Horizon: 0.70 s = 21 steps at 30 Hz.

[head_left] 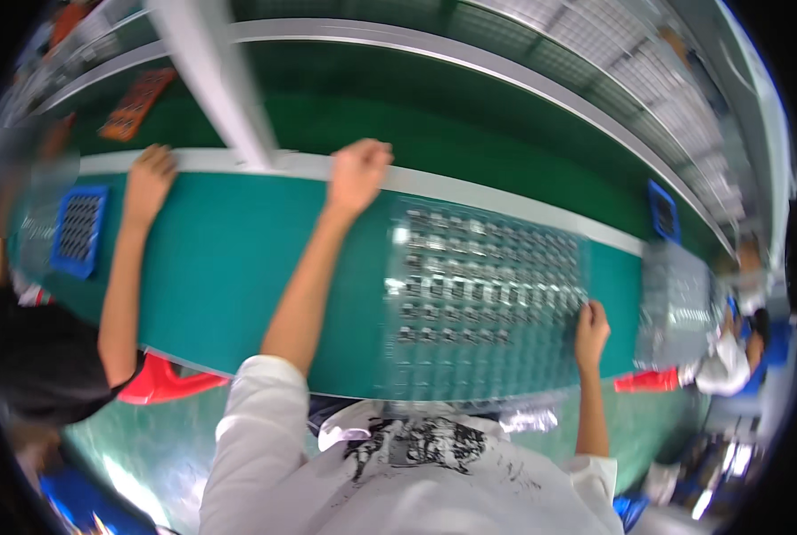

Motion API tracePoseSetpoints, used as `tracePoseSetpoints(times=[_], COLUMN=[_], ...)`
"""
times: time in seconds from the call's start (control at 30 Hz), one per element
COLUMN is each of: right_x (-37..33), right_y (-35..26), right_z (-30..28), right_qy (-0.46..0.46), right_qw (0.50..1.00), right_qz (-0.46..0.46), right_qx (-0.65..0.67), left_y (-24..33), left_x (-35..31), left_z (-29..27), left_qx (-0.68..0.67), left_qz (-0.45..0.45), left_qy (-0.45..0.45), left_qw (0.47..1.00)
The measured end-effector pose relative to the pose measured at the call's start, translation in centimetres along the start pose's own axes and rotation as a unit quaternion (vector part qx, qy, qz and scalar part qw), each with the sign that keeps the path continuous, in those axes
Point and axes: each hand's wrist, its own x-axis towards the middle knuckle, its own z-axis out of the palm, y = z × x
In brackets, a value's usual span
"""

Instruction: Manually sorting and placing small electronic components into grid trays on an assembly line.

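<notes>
**Hands at the tray of parts**

On the green worktop point(238, 267) before me lies a clear plastic tray point(483, 294) of small dark parts in rows. My right hand point(590, 332) rests at its three o'clock edge, fingers curled against the rim; whether it grips the tray I cannot tell. My left hand point(358, 174) is clenched on the pale rail point(470, 189) at twelve o'clock, just beside the tray's far corner. Another person's hand point(149, 178) rests on the same rail at ten o'clock, near a blue tray point(78, 230).
</notes>
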Motion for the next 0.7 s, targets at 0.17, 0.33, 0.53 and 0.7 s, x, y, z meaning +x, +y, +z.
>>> tracePoseSetpoints(times=[0.17,0.33,0.53,0.7], right_x=[0.4,0.1,0.0,0.1], right_y=[-1.6,-0.3,-0.9,-0.7], right_z=[0.8,0.8,0.5,0.5], right_qy=[0.009,0.013,-0.001,-0.003], right_qw=[1.0,1.0,1.0,1.0], right_qz=[-0.015,-0.017,0.001,0.011], right_qx=[-0.013,0.002,0.002,0.008], left_y=[-1.0,0.6,0.8,0.9], left_x=[-0.2,0.1,0.1,0.0], left_z=[-1.5,-0.8,-0.7,-1.0], left_qx=[-0.016,-0.04,-0.042,-0.035], left_qz=[-0.004,-0.079,-0.097,-0.093], left_qy=[0.012,-0.011,-0.016,-0.013], left_qw=[1.0,0.996,0.994,0.995])
